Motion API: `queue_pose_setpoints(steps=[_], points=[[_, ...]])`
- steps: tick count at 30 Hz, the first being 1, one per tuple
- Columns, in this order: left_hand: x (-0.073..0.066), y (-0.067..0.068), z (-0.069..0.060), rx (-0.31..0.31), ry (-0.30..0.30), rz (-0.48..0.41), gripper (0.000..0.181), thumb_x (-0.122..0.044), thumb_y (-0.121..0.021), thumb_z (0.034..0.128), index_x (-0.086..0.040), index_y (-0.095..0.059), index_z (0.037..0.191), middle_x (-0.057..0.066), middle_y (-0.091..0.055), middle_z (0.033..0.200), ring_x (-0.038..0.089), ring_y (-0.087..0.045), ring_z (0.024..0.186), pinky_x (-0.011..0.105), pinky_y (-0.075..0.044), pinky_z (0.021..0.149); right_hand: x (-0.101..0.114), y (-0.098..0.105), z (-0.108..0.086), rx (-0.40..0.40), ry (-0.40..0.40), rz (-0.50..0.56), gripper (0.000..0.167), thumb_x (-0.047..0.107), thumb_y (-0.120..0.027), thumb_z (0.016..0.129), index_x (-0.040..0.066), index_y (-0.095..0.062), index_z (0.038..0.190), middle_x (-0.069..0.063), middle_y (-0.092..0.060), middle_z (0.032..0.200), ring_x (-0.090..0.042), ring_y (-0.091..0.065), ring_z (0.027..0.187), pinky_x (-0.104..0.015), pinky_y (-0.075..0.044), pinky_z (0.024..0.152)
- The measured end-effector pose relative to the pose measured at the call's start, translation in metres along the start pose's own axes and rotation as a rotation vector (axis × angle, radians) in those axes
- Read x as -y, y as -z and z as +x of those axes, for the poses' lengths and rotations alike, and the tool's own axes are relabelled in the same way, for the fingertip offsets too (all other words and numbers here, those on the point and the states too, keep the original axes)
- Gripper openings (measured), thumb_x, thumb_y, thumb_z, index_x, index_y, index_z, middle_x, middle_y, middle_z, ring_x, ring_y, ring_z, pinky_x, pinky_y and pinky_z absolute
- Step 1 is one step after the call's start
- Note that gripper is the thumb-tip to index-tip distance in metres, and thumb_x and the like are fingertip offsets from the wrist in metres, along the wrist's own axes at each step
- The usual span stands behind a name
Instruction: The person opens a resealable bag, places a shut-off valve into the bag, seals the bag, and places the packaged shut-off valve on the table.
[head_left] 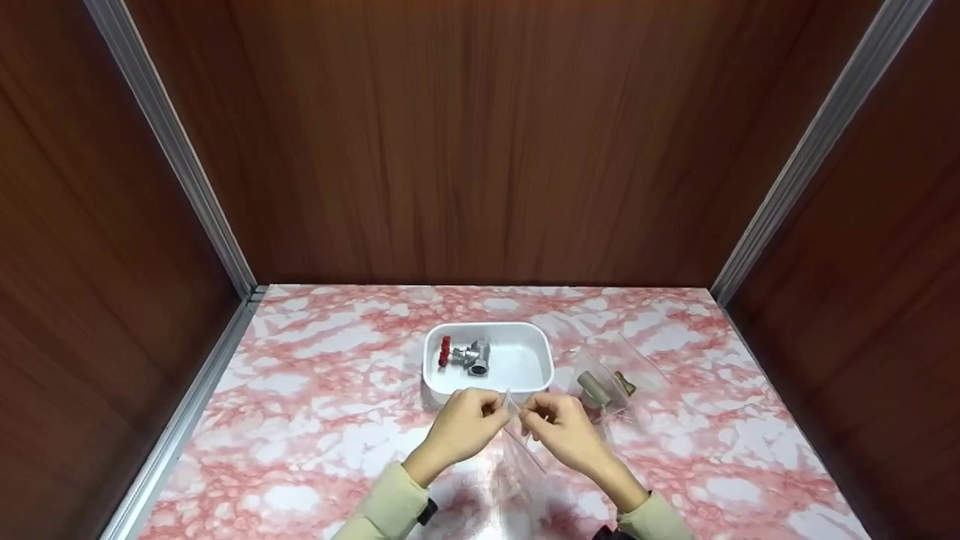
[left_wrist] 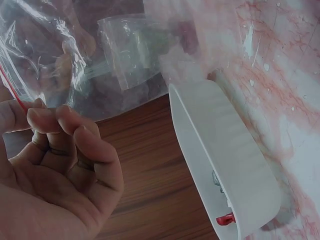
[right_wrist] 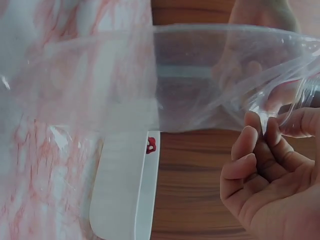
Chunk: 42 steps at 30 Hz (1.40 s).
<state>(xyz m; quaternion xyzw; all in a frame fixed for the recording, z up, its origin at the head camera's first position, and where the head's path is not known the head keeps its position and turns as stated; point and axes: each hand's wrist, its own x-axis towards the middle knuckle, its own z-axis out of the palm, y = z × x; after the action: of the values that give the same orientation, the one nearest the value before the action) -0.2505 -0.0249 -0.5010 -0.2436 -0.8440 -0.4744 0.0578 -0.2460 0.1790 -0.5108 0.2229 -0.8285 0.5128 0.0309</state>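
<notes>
A clear plastic zip bag (head_left: 519, 459) hangs between my two hands in front of a white tub. My left hand (head_left: 465, 426) pinches one side of its top edge, where a red line shows in the left wrist view. With thumb and fingertips, my right hand (head_left: 564, 433) pinches the other side; the right wrist view shows the bag (right_wrist: 190, 80) spread wide and see-through. Nothing can be made out inside it. In the white tub (head_left: 529, 375) lies a metal valve (head_left: 472, 356) with a red handle (head_left: 445, 352).
Right of the tub, clear plastic bags lie on the red-and-white marbled table (head_left: 300, 450). They hold a grey-green cylinder (head_left: 593, 388) and a brass-coloured piece (head_left: 625, 383). Brown wood-grain panels (head_left: 480, 150) with metal corner strips enclose the back and both sides.
</notes>
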Motion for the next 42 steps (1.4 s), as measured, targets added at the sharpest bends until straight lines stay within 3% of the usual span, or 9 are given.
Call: queue_pose_setpoints(steps=[7,13,18,21,24,27,32,38,42], points=[[0.006,0.002,0.000,0.000,0.044,0.056,0.039,-0.008,-0.064,0.0857,-0.022,-0.041,0.058,-0.017,-0.031,0.052,0.001,-0.031,0.050,0.020,-0.026,0.050,-0.002,0.004,0.000,-0.044,0.014,-0.050,0.027,-0.003,-0.063,0.092,0.018,-0.069,0.076,0.004,-0.066,0.069,-0.007,-0.057,0.057,-0.019,-0.044,0.053],[0.008,0.005,-0.001,-0.014,0.055,0.138,0.032,-0.011,-0.065,0.0847,-0.022,-0.048,0.060,-0.016,-0.036,0.053,0.002,-0.034,0.050,0.022,-0.027,0.048,-0.004,0.007,-0.001,-0.074,0.021,-0.064,0.026,-0.004,-0.064,0.091,0.017,-0.069,0.076,0.007,-0.064,0.067,-0.006,-0.057,0.057,-0.019,-0.045,0.052],[0.006,0.003,-0.002,-0.019,-0.030,0.110,0.008,-0.013,-0.071,0.0897,-0.019,-0.066,0.091,-0.015,-0.047,0.065,0.001,-0.042,0.057,0.022,-0.036,0.053,-0.004,0.005,-0.001,-0.027,-0.009,0.060,0.019,-0.003,-0.065,0.095,0.010,-0.069,0.082,-0.003,-0.067,0.066,-0.018,-0.061,0.053,-0.020,-0.045,0.050],[0.004,0.002,-0.004,-0.002,-0.124,0.073,0.025,-0.011,-0.074,0.0913,-0.016,-0.066,0.115,-0.012,-0.047,0.069,0.000,-0.040,0.058,0.020,-0.035,0.055,-0.004,0.004,-0.001,-0.008,-0.025,0.099,0.016,-0.002,-0.065,0.096,0.008,-0.070,0.084,-0.007,-0.068,0.067,-0.023,-0.062,0.053,-0.020,-0.044,0.049],[0.001,0.002,-0.007,0.042,-0.213,0.082,0.030,-0.011,-0.074,0.0933,-0.018,-0.069,0.122,-0.008,-0.047,0.069,0.000,-0.038,0.058,0.019,-0.032,0.055,-0.003,0.004,0.000,-0.004,-0.041,0.093,0.013,0.002,-0.067,0.097,0.005,-0.070,0.085,-0.007,-0.068,0.066,-0.021,-0.061,0.052,-0.020,-0.044,0.050],[0.000,0.004,-0.009,0.115,-0.248,0.105,0.024,-0.018,-0.076,0.0950,-0.019,-0.074,0.119,-0.008,-0.049,0.068,-0.001,-0.038,0.058,0.017,-0.031,0.054,-0.003,0.005,0.001,-0.004,-0.054,0.078,0.013,0.005,-0.070,0.098,0.003,-0.070,0.086,-0.004,-0.067,0.065,-0.019,-0.061,0.053,-0.020,-0.044,0.050],[0.000,0.004,-0.011,0.208,-0.237,0.149,0.014,-0.025,-0.078,0.0971,-0.018,-0.075,0.109,-0.012,-0.049,0.069,-0.002,-0.040,0.060,0.017,-0.033,0.055,-0.004,0.008,0.001,-0.012,-0.061,0.065,0.012,0.002,-0.067,0.098,0.005,-0.070,0.087,-0.003,-0.065,0.064,-0.016,-0.060,0.053,-0.022,-0.048,0.050],[0.000,0.002,-0.009,0.172,-0.272,0.197,0.008,-0.020,-0.072,0.1014,-0.018,-0.076,0.108,-0.013,-0.063,0.086,-0.002,-0.052,0.071,0.015,-0.044,0.062,0.001,0.008,0.002,0.028,-0.073,0.077,0.008,-0.002,-0.064,0.095,0.002,-0.070,0.097,-0.002,-0.064,0.068,-0.012,-0.058,0.055,-0.020,-0.046,0.051],[0.000,0.002,-0.007,0.148,-0.294,0.203,0.007,-0.017,-0.070,0.1024,-0.016,-0.075,0.107,-0.009,-0.070,0.099,0.000,-0.060,0.084,0.017,-0.051,0.074,0.005,0.009,0.000,0.086,-0.078,0.081,0.026,-0.004,-0.066,0.091,0.002,-0.064,0.116,-0.001,-0.063,0.070,-0.010,-0.057,0.058,-0.019,-0.044,0.053]])
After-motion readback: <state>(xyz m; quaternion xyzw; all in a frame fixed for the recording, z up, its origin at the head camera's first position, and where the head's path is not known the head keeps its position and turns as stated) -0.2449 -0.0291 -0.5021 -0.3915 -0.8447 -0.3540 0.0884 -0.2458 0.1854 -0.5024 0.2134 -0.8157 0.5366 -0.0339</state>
